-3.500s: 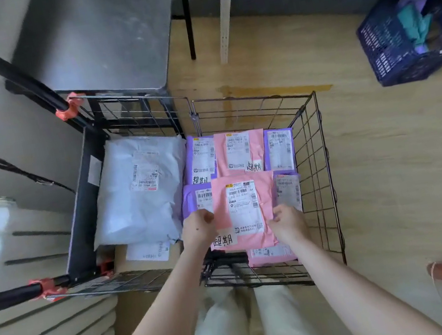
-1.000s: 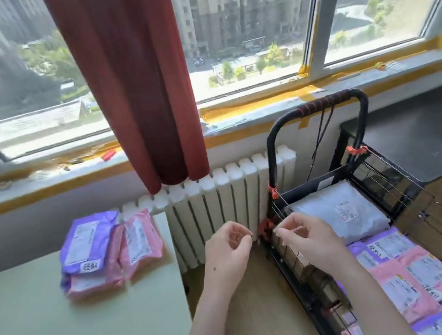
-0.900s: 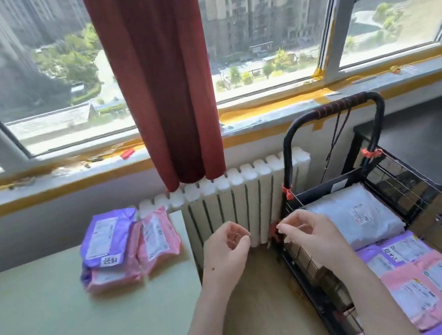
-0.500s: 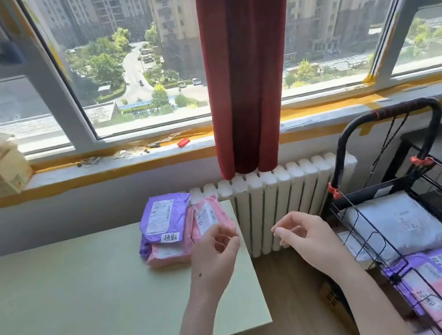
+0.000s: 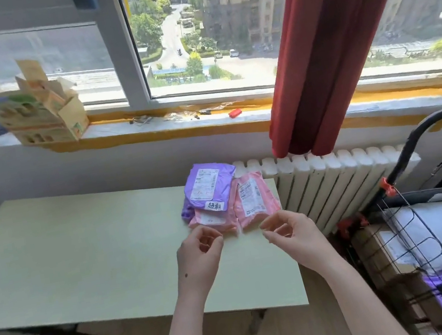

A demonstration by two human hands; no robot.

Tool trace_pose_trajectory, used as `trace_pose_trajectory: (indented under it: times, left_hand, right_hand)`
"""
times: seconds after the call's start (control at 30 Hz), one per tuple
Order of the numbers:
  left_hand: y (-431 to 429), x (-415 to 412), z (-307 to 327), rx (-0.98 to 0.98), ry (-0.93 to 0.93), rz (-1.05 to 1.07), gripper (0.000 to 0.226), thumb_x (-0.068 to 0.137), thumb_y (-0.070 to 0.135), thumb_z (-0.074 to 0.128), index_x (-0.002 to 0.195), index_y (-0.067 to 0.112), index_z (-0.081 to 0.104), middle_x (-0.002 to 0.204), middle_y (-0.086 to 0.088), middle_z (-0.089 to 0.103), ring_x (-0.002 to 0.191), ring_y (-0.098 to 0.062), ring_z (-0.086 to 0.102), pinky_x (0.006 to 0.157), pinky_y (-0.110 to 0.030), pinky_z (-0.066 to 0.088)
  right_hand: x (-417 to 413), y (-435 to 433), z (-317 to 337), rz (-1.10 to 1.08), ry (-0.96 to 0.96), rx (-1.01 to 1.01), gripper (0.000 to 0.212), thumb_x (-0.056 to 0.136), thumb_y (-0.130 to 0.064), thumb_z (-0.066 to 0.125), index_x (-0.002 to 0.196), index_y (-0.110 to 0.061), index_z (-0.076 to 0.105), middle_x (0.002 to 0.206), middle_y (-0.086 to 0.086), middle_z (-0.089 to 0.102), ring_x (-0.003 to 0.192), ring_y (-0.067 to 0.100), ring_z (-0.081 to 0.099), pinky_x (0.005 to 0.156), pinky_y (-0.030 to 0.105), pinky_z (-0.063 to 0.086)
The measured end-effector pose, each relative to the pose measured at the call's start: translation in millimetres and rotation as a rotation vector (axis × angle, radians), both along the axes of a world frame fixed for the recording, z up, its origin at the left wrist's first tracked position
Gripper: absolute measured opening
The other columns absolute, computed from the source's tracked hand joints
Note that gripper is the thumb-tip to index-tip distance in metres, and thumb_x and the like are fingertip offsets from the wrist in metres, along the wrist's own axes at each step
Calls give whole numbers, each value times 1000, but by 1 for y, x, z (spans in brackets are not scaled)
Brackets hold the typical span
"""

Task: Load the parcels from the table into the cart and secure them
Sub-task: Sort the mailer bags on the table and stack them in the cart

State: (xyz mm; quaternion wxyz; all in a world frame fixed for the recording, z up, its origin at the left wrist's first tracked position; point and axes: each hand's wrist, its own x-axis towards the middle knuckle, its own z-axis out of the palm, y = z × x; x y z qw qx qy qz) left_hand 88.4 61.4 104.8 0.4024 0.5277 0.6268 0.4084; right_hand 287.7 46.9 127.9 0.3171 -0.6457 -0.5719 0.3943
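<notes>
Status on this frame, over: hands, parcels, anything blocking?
Left hand, right hand empty, fingers loosely curled. Purple parcel atop a pink parcel, second pink parcel beside, on table, not yet loaded. Path to them clear.

Glossy plastic parcels (image 5: pixel 221 201); matt smooth table (image 5: pixel 82 259); wire cart (image 5: pixel 421 238).

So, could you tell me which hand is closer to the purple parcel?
Left. The left hand is just in front of the purple parcel; the right hand is off to its right, in front of the rightmost pink parcel.
</notes>
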Motion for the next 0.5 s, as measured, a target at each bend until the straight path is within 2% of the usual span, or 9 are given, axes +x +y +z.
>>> trace_pose_trajectory:
  times: [0.17, 0.33, 0.5]
  left_hand:
    - [26, 13, -16, -56, 21, 15, 19, 82, 6, 65, 69, 20, 60, 59, 9, 55, 57, -8, 52, 56, -18, 39]
    - [60, 43, -35, -105, 28, -7, 22, 81, 3, 65, 67, 20, 60, 57, 11, 56, 55, -4, 52, 52, -11, 38]
    - [90, 65, -60, -162, 20, 14, 15, 77, 6, 69, 69, 17, 64, 66, 0, 65, 62, -10, 56, 57, -16, 41]
  right_hand:
    - [11, 29, -18, 8, -21, -39, 26, 85, -13, 67, 76, -37, 65, 85, -9, 68, 74, 0, 61, 63, 9, 43]
    - [38, 65, -43, -4, -38, -98, 14, 84, -15, 67, 88, -29, 69, 88, -8, 69, 80, 5, 63, 60, 9, 42]
    - [59, 95, -67, 4, -36, -136, 17, 83, -12, 68, 89, -29, 68, 91, -5, 70, 84, 10, 65, 63, 10, 42]
